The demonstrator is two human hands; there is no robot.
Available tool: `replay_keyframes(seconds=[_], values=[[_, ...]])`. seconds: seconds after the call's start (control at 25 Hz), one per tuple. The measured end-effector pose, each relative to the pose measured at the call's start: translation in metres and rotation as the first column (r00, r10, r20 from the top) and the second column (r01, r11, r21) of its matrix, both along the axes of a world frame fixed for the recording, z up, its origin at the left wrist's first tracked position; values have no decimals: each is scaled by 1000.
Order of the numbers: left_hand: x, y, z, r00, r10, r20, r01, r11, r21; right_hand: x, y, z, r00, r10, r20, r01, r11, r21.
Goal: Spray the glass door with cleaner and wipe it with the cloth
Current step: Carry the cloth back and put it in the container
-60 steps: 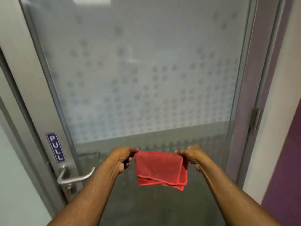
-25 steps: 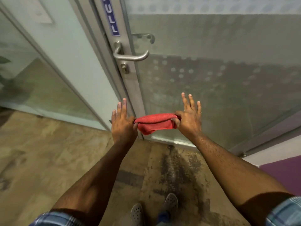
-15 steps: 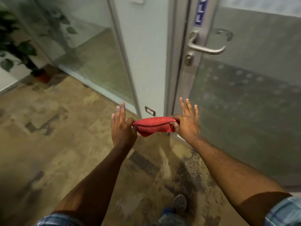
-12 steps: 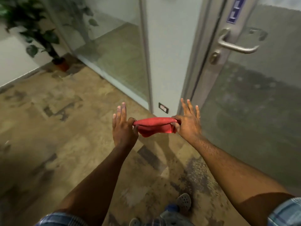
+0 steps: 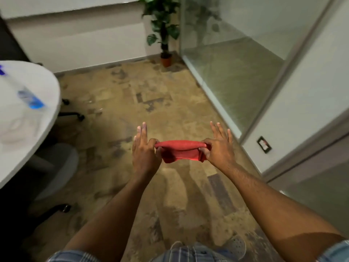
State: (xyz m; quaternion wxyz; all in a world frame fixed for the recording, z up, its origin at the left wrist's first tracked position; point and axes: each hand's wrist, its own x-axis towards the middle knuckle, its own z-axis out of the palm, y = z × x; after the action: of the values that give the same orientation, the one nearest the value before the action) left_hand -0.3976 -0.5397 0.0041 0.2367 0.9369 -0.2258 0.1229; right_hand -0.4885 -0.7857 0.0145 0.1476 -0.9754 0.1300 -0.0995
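A folded red cloth (image 5: 180, 151) is stretched level between both hands above the floor. My left hand (image 5: 144, 151) pinches its left end with thumb and forefinger, the other fingers straight. My right hand (image 5: 219, 147) pinches the right end the same way. The glass door (image 5: 321, 188) shows only as a frosted strip at the right edge. A blurred bottle with blue liquid (image 5: 31, 98), possibly the cleaner, lies on the white table (image 5: 22, 133) at the left.
A glass partition (image 5: 232, 59) and a white wall panel (image 5: 306, 103) with a floor-level socket (image 5: 264, 144) run along the right. A potted plant (image 5: 163, 29) stands in the far corner. An office chair (image 5: 54, 167) sits under the table.
The view has swung left, away from the door, toward the table and plant. Both hands keep the same pinch on the cloth, which went from hanging open to folded and pulled flat.
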Motion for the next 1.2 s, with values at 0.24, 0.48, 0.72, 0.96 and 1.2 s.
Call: replay_keyframes(seconds=[0.24,0.48,0.72,0.96,1.2], values=[[11,134,-3,956,295,-6,-294,952,-79,78,120,5,962,270,27,-270,963,4],[26,218,-1,814,561,-149,-581,790,-196,156,212,4,879,477,26,-478,877,52],[81,278,7,669,680,-300,-741,573,-351,256,289,4,801,595,70,-598,788,149],[155,324,20,566,742,-361,-810,417,-413,365,352,13,719,690,88,-692,697,186],[205,364,37,480,788,-385,-864,348,-365,433,403,28,630,774,66,-769,609,196]])
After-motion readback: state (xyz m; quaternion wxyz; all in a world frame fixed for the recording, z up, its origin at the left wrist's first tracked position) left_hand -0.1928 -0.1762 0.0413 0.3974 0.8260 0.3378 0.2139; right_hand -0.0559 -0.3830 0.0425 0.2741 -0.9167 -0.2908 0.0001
